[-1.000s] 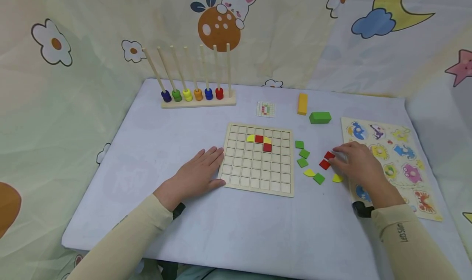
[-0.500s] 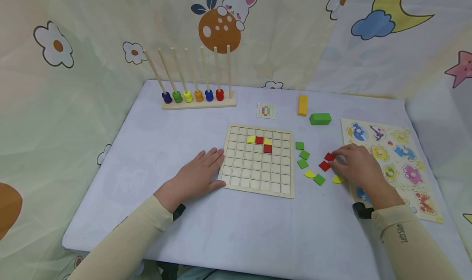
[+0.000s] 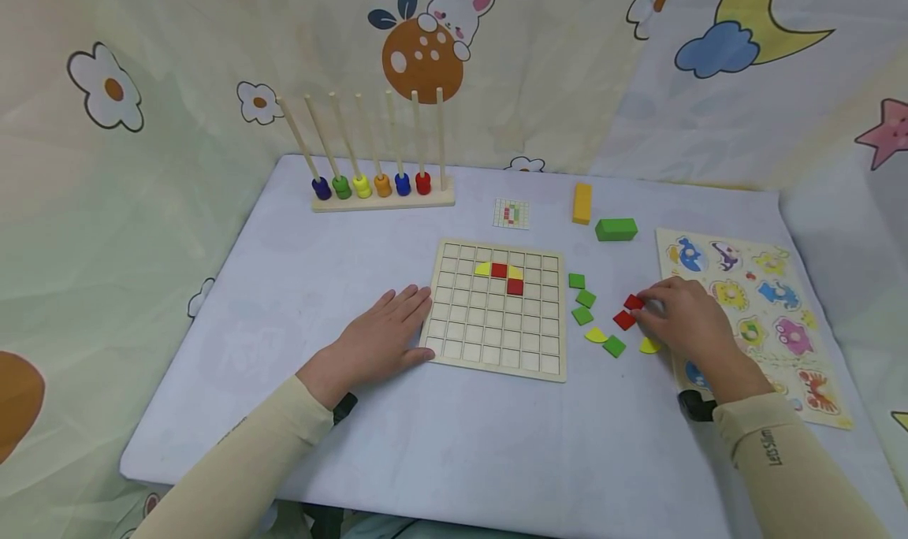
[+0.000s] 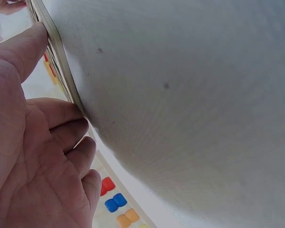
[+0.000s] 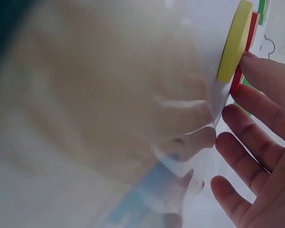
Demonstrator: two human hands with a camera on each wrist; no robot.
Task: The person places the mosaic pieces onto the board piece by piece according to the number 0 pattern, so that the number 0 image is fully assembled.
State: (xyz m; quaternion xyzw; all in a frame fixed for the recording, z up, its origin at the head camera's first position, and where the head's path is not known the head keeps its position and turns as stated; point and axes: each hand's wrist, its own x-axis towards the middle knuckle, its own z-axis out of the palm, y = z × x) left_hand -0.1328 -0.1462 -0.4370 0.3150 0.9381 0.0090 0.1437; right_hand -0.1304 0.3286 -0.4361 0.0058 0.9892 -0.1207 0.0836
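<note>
My left hand (image 3: 379, 338) lies flat with straight fingers against the left edge of the wooden grid board (image 3: 471, 357); the left wrist view shows its fingertips (image 4: 76, 127) at the board's side. On the board sit two red square tiles (image 3: 515, 287) and two yellow quarter-round tiles (image 3: 483, 269). To the right, my right hand (image 3: 686, 318) pinches a red square tile (image 3: 634, 302) at the table between thumb and index finger. Another red tile (image 3: 624, 319) lies beside it. Near the hand, a yellow piece (image 5: 235, 42) stands out in the right wrist view.
Several green square tiles (image 3: 582, 315) and a yellow tile (image 3: 595, 334) lie between board and right hand. Behind are a small pattern card (image 3: 511, 213), a yellow block (image 3: 582, 203), a green block (image 3: 615, 229) and a bead-and-peg stand (image 3: 426, 199). An animal puzzle board (image 3: 830, 418) lies under the right forearm.
</note>
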